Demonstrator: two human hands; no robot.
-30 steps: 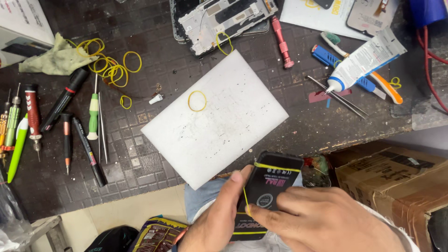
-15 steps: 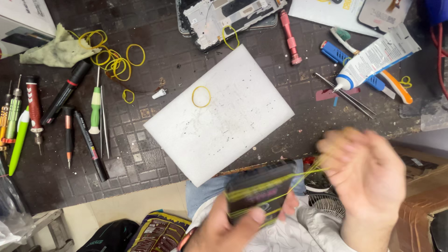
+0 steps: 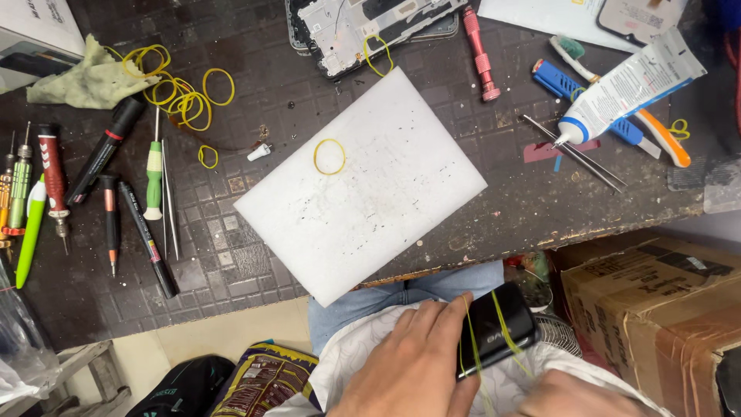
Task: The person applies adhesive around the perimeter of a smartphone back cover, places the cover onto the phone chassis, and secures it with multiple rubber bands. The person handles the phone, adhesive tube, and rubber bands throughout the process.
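You held the black phone (image 3: pixel 498 330) low over your lap, below the table (image 3: pixel 509 208) edge, not on the white work mat (image 3: pixel 370 201). Your left hand (image 3: pixel 413 359) lay clamped over its near end, fingers pressing it steady. Your right hand (image 3: pixel 575 395) showed only in part at the bottom of the frame; I could not tell whether it was closed on anything, though a yellow band trailed down toward it. Two yellow rubber bands (image 3: pixel 471 340) crossed the phone, probably to squeeze its parts together, which would explain the firm grip.

On the mat lay one loose rubber band (image 3: pixel 329 156), within easy reach. A tangled heap of more bands (image 3: pixel 181 93) sat at the upper left beside a crumpled green cloth (image 3: pixel 85 77); their number was unclear. One glue tube (image 3: pixel 629 85) pointed its nozzle toward the mat, with one pair of tweezers (image 3: pixel 575 153) just below it. A row of roughly seven screwdrivers and pens (image 3: pixel 108 193) lay lined up at the left, and one opened phone frame (image 3: pixel 363 23) rested above the mat.
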